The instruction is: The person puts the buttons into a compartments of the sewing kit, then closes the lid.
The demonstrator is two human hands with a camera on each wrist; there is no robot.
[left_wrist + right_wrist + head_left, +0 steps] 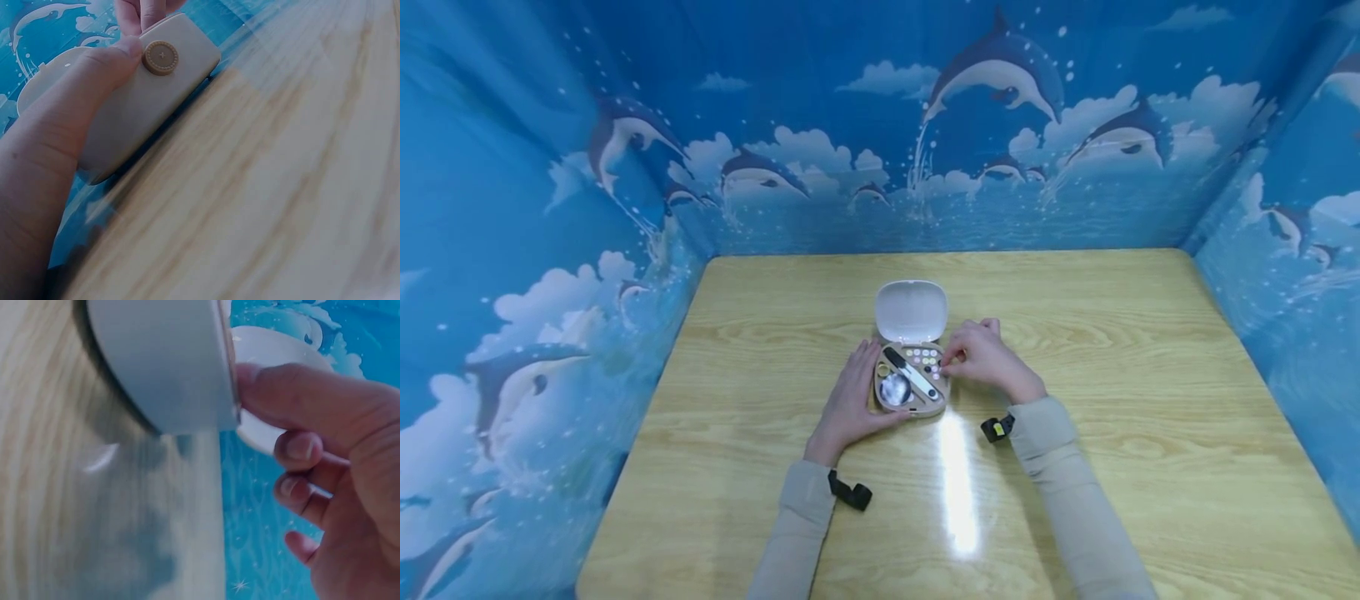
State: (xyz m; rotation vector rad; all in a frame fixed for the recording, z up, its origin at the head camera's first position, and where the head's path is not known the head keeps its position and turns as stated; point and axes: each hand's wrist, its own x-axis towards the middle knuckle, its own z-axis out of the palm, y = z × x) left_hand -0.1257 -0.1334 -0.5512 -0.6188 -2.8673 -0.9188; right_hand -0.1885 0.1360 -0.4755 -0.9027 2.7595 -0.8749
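Note:
An open sewing kit box [912, 411] lies on the table, its white lid [912, 310] tipped back. In it are a black-and-white thread snipper [917, 379], a round clear-topped piece [895, 389], a gold-coloured ring-like piece [883, 368] and several small round buttons [927, 356]. My left hand [850, 404] holds the box, fingers along its left side and thumb on its front, beside the round tan clasp [161, 57]. At the right rim, my right hand [985, 358] has thumb and forefinger together over the buttons; I cannot tell whether they pinch one.
The box stands on a wood-grain table [760, 317], with a bright light reflection in front of it. Blue curtains [820, 200] with dolphins surround the back and sides. Each wrist wears a black camera strap [850, 493].

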